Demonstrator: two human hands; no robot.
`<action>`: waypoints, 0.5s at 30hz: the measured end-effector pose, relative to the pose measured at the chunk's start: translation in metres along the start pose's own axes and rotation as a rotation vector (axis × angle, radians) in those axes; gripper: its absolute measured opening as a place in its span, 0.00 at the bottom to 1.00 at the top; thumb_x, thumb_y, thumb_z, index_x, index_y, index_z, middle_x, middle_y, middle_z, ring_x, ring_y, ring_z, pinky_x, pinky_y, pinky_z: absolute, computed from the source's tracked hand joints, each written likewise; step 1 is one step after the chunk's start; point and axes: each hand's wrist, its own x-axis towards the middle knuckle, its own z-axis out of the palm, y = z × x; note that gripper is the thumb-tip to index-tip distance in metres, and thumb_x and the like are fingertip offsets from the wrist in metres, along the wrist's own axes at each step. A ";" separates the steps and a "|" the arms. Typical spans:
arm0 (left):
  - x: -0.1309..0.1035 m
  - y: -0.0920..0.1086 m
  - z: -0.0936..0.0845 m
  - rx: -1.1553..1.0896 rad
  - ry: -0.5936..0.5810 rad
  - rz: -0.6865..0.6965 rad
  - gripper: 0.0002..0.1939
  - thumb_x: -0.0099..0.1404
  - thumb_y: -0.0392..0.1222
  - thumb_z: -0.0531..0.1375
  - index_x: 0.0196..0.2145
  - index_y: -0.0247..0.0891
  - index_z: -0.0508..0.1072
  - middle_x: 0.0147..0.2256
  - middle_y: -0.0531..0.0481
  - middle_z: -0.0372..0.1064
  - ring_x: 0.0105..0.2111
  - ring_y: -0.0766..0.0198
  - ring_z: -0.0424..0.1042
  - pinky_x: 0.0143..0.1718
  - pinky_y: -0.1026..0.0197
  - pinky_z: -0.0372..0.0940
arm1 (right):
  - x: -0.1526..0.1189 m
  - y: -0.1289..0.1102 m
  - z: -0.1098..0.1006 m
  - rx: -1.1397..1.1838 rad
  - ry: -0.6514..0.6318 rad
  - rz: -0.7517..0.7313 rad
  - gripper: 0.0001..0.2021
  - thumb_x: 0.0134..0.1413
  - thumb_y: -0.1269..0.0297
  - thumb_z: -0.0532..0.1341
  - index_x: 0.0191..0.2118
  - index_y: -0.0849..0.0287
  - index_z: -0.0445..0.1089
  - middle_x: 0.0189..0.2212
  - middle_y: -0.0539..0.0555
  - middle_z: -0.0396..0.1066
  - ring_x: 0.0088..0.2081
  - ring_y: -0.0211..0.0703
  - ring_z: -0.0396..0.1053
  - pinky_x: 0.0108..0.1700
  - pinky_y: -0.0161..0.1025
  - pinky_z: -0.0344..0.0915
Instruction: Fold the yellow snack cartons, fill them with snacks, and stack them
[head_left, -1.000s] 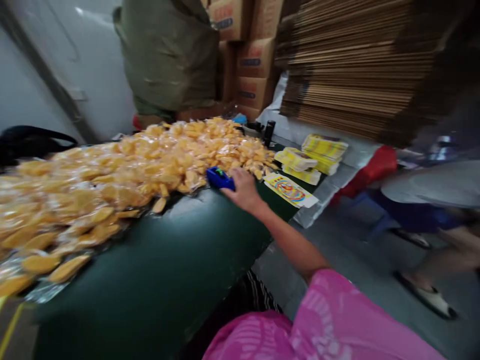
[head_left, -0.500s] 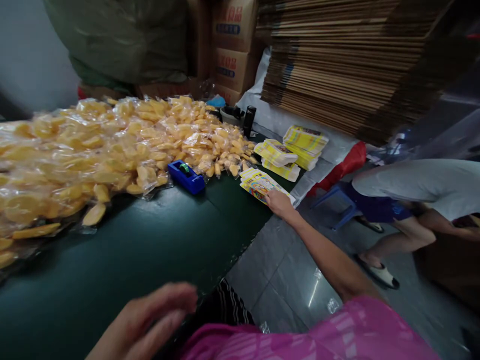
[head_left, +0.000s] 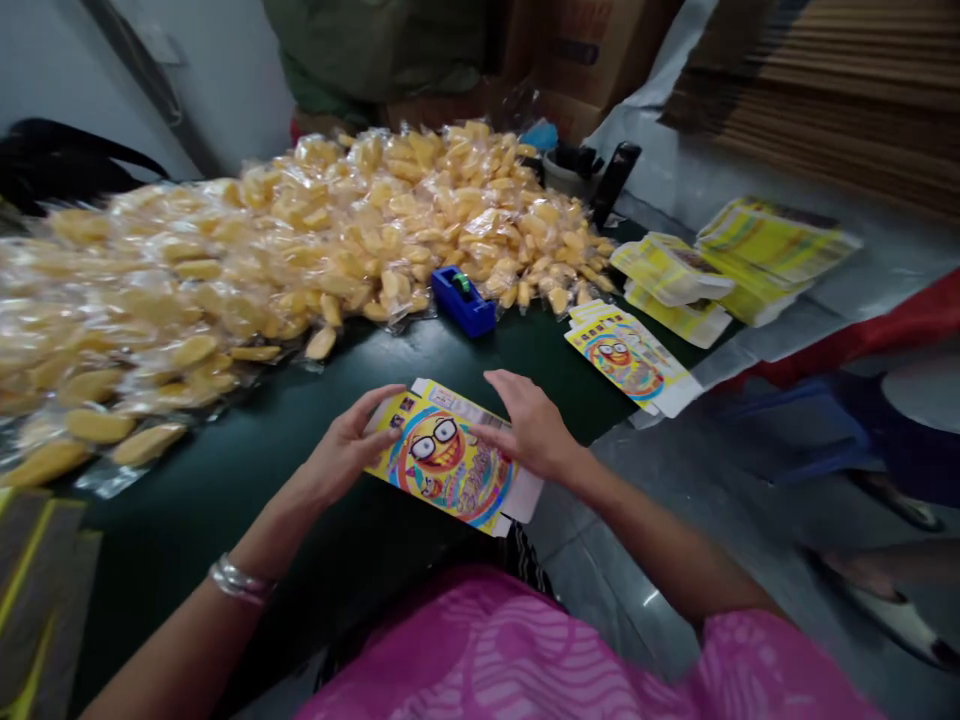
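Status: 1 printed carton [head_left: 442, 462] between both hands, in front of the torso near the close edge of the green table [head_left: 525, 350]. Can't tell if it rests on the surface or is held just above.

Hands: left hand [head_left: 343, 450] pinches the left end, thumb on the printed face, fingers at the edge. Right hand [head_left: 536, 432] spread by the right end, thumb over the print, index sticking out past the far edge. Can't tell if it grips or only touches.

Progress: early, I'd judge. Carton looks flat or nearly so, not squared into a box; white flap at the right end isn't tucked. Inside not visible. Left over to the right: a flat carton stack [head_left: 619, 355] of the same print, plus yellow bundles [head_left: 675, 275] behind it. Big wrapped pile [head_left: 375, 225] lies loose across the far side; blue tape dispenser [head_left: 463, 302] sits at its near edge, untouched.

Orientation: printed face up. Long axis slants from far left to near right, flap end right and nearer the person. Cartoon reads roughly upright for the wearer, top leaning left
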 end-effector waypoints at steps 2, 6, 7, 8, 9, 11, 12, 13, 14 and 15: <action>-0.008 0.005 -0.013 0.113 0.002 0.052 0.38 0.51 0.49 0.68 0.59 0.50 0.65 0.41 0.50 0.78 0.33 0.53 0.78 0.32 0.53 0.75 | 0.016 0.001 0.001 0.219 -0.214 0.079 0.14 0.56 0.57 0.64 0.43 0.62 0.73 0.42 0.58 0.77 0.44 0.53 0.74 0.45 0.45 0.70; -0.015 0.008 -0.025 0.610 0.339 0.395 0.23 0.60 0.48 0.62 0.54 0.47 0.69 0.51 0.44 0.73 0.51 0.46 0.71 0.51 0.43 0.69 | 0.034 -0.010 0.022 0.456 -0.315 0.110 0.08 0.57 0.62 0.61 0.35 0.62 0.71 0.33 0.53 0.76 0.35 0.45 0.74 0.33 0.35 0.66; -0.018 0.006 -0.024 0.753 0.413 0.485 0.19 0.63 0.47 0.59 0.52 0.46 0.71 0.53 0.44 0.71 0.55 0.46 0.67 0.57 0.42 0.64 | 0.036 -0.015 0.026 0.457 -0.299 0.101 0.08 0.57 0.62 0.61 0.34 0.62 0.71 0.33 0.53 0.76 0.35 0.44 0.73 0.33 0.35 0.65; -0.021 0.003 -0.022 0.875 0.456 0.548 0.17 0.65 0.45 0.57 0.51 0.46 0.72 0.55 0.43 0.70 0.57 0.46 0.64 0.60 0.41 0.61 | 0.039 -0.020 0.029 0.454 -0.302 0.084 0.07 0.57 0.63 0.60 0.34 0.62 0.71 0.33 0.53 0.76 0.35 0.44 0.72 0.33 0.34 0.64; -0.023 -0.001 -0.019 0.965 0.470 0.580 0.16 0.66 0.44 0.57 0.51 0.45 0.72 0.55 0.42 0.70 0.58 0.45 0.63 0.61 0.40 0.59 | 0.041 -0.025 0.030 0.447 -0.319 0.062 0.07 0.57 0.63 0.60 0.33 0.62 0.70 0.32 0.53 0.75 0.34 0.43 0.72 0.33 0.34 0.64; -0.029 -0.009 -0.011 1.043 0.457 0.582 0.17 0.65 0.43 0.58 0.51 0.44 0.72 0.55 0.39 0.70 0.57 0.43 0.63 0.60 0.38 0.58 | 0.046 -0.034 0.029 0.415 -0.344 0.019 0.07 0.58 0.65 0.59 0.32 0.61 0.70 0.31 0.52 0.74 0.32 0.41 0.70 0.32 0.33 0.61; -0.031 -0.012 -0.008 1.041 0.445 0.568 0.18 0.64 0.41 0.59 0.52 0.43 0.71 0.55 0.38 0.70 0.56 0.42 0.64 0.59 0.37 0.58 | 0.049 -0.038 0.027 0.377 -0.347 0.002 0.07 0.59 0.66 0.58 0.31 0.61 0.69 0.29 0.51 0.73 0.31 0.39 0.69 0.31 0.32 0.60; -0.033 -0.014 -0.004 1.004 0.433 0.552 0.19 0.63 0.40 0.60 0.52 0.43 0.71 0.54 0.38 0.70 0.55 0.42 0.65 0.58 0.37 0.59 | 0.053 -0.042 0.024 0.325 -0.348 -0.015 0.07 0.59 0.67 0.58 0.30 0.60 0.68 0.28 0.51 0.73 0.29 0.38 0.68 0.30 0.32 0.58; -0.034 -0.014 -0.002 0.929 0.422 0.533 0.20 0.62 0.39 0.61 0.53 0.44 0.70 0.52 0.39 0.71 0.53 0.44 0.67 0.56 0.38 0.61 | 0.057 -0.046 0.020 0.259 -0.347 -0.032 0.07 0.60 0.68 0.58 0.29 0.60 0.67 0.28 0.51 0.72 0.28 0.37 0.67 0.29 0.32 0.57; -0.035 -0.012 -0.001 0.816 0.419 0.510 0.22 0.61 0.39 0.62 0.53 0.44 0.69 0.50 0.41 0.73 0.50 0.46 0.70 0.54 0.40 0.64 | 0.061 -0.050 0.015 0.179 -0.340 -0.047 0.07 0.60 0.69 0.58 0.30 0.61 0.67 0.27 0.51 0.72 0.27 0.37 0.66 0.29 0.32 0.56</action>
